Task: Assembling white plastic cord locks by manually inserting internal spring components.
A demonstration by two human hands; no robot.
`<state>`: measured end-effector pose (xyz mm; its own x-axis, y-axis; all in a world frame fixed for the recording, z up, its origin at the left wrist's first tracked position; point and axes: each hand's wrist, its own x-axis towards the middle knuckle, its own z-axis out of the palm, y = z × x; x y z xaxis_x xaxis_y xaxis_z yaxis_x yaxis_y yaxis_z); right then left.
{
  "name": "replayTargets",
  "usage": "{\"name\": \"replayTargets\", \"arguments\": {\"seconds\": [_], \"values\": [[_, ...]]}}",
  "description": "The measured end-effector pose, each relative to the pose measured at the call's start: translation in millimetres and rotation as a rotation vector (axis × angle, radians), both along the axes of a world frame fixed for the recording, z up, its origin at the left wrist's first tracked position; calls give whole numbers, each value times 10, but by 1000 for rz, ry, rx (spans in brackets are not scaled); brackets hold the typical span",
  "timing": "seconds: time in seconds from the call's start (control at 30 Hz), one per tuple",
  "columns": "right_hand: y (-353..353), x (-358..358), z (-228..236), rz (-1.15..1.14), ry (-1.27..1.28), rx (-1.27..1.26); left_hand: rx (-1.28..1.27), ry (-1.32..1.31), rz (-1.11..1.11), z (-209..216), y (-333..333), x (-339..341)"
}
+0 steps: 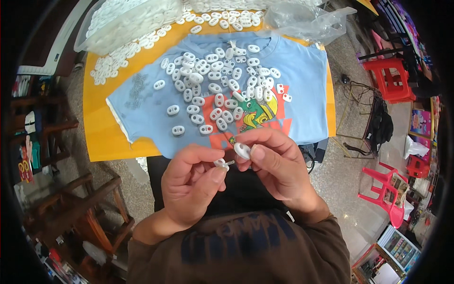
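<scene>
Close to my body, over my lap, both hands are raised with the fingers pinched. My left hand (196, 182) grips a small white plastic piece (220, 163) between thumb and fingertips. From that piece a short metal part, looking like a coil spring (230, 163), points toward my right hand (276, 163). That hand pinches a white oval two-holed plastic piece (242, 150), tilted, just apart from the spring's end. Beyond my fingers, many similar white oval pieces (215, 88) lie scattered on a light blue T-shirt (163, 125).
The shirt covers a yellow-orange table (101, 137). A small dark heap of what seem springs (137, 90) lies on its left. Behind are a clear tub (109, 45) full of white pieces and a plastic bag (302, 23). Wooden stools (90, 213) and red stools (388, 78) flank the table.
</scene>
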<state>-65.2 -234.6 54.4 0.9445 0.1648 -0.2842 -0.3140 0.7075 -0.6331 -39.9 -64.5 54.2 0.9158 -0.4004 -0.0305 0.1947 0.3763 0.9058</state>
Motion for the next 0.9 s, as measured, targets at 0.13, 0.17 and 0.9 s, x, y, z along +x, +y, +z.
{"name": "replayTargets", "arguments": {"seconds": [0.13,0.17,0.9], "values": [[8,-94,26,1,-25,-15,44,-13,5,8,12,-128],[4,-126,18,-3,-39,-28,40,-21,11,12,-3,-159],[52,-564,147,130,-376,-327,64,-117,81,197,124,-698]]}}
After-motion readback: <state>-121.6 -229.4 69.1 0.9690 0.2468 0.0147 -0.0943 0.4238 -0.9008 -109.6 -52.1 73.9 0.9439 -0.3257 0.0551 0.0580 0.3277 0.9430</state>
